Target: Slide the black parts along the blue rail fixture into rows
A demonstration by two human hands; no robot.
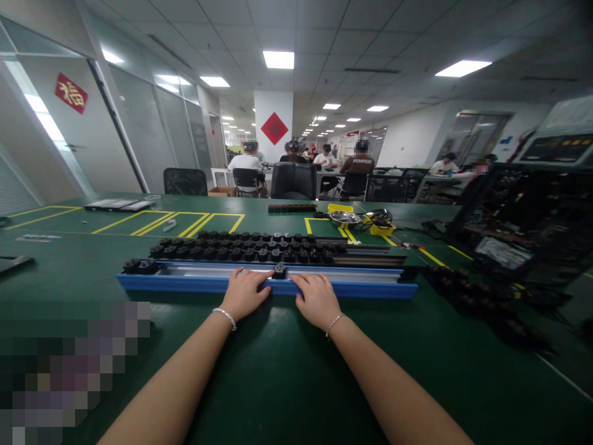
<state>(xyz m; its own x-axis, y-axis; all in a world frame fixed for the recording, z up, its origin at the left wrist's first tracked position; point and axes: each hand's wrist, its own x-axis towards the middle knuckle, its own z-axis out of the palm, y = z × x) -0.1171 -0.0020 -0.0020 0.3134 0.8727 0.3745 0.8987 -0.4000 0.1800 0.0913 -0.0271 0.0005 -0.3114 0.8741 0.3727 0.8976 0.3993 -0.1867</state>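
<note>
A long blue rail [370, 289] with a pale metallic channel lies across the green table in front of me. In its channel, near the middle, sits a small black socket module [279, 270]. My left hand [245, 292] grips the rail's front wall, thumb outside and fingers over the top, its index fingertip at the module's left side. On the other side, my right hand [319, 298] holds the wall the same way, with its index finger close to the module's right side. Two more black modules [139, 266] are at the rail's left end.
Behind the rail stand rows of black modules [250, 252] on dark rails. Farther back are a metal bowl [345, 217], a yellow holder [382, 229] and a dark strip [293, 209]. Dark parts [486, 303] lie at right, near a black rack [504, 204]. People sit at far desks.
</note>
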